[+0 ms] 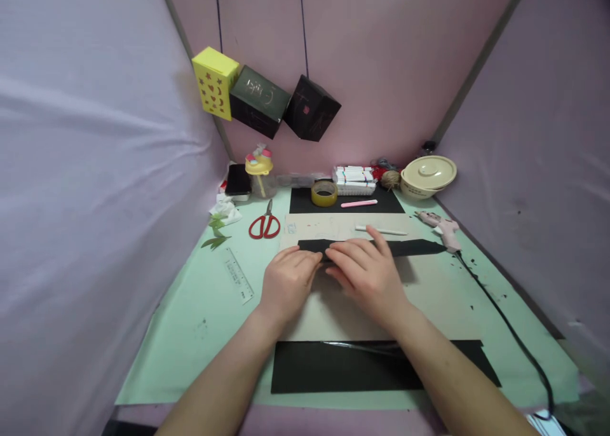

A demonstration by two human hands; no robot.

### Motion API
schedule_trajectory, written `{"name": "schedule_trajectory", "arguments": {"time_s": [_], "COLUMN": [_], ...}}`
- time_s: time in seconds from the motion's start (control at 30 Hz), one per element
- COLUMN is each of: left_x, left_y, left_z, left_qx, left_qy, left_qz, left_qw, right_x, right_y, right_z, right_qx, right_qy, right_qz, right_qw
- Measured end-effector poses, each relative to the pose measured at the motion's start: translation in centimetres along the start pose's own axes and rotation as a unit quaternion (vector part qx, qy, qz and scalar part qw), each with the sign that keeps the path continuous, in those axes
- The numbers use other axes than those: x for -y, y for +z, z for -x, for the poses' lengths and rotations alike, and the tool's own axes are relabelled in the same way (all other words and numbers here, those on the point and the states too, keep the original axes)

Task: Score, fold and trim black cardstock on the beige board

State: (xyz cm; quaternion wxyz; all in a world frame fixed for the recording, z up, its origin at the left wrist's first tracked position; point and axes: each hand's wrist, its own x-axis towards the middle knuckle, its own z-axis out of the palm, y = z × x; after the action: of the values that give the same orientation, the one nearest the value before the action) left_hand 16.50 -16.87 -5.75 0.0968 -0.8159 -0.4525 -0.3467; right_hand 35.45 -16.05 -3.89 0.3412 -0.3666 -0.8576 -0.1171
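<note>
A long folded strip of black paper lies crosswise above a pale board. My left hand grips its left part, the fingers bent and pressed together on it. Beside it, my right hand has its fingers closed over the same strip, the index finger raised. The two hands' fingertips nearly meet, and they hide the strip's middle. Just beyond the strip lies a white pen. Nearer to me, under my right forearm, is a sheet of black paper.
Red-handled scissors and a clear ruler lie left. At right is a pink glue gun with a black cord. A tape roll, a pink pen, markers and a lidded bowl stand behind. Boxes hang above.
</note>
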Motion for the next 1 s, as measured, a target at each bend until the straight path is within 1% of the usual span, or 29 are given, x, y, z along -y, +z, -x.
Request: {"name": "schedule_trajectory", "arguments": {"time_s": [0.07,0.17,0.23,0.33,0.47,0.53,0.67,0.83,1.0], "left_x": [-0.1,0.1,0.3,0.1,-0.2,-0.1,0.7,2.2,3.8], "left_y": [0.1,0.4,0.7,0.8,0.5,0.3,0.0,-0.4,-1.2], "left_z": [0.5,1.0,1.2,1.2,0.9,0.7,0.6,0.5,0.4], "left_qx": [-0.005,-0.031,-0.038,-0.031,-0.006,-0.014,-0.05,-0.06,-0.08], "left_qy": [0.002,0.015,0.02,0.023,0.041,0.049,0.05,0.046,0.026], "left_qz": [-0.001,-0.002,0.003,0.015,0.026,0.032,0.03,0.017,-0.007], "left_qw": [1.0,0.999,0.999,0.999,0.999,0.998,0.997,0.997,0.996], "right_x": [0.9,0.9,0.7,0.7,0.8,0.6,-0.7,-3.2,-6.2], "right_y": [1.4,2.4,2.6,2.6,2.3,2.1,1.5,0.2,-1.0], "right_z": [0.3,0.6,0.7,0.6,0.8,0.9,1.2,1.6,2.2], "right_qx": [-0.002,-0.032,-0.046,-0.048,-0.043,-0.043,-0.045,-0.042,-0.071], "right_qy": [0.001,0.003,-0.003,-0.004,0.003,0.005,0.021,0.036,0.054], "right_qz": [-0.008,-0.01,-0.009,-0.011,-0.016,-0.015,0.006,0.043,0.087], "right_qw": [1.0,0.999,0.999,0.999,0.999,0.999,0.999,0.998,0.992]}}
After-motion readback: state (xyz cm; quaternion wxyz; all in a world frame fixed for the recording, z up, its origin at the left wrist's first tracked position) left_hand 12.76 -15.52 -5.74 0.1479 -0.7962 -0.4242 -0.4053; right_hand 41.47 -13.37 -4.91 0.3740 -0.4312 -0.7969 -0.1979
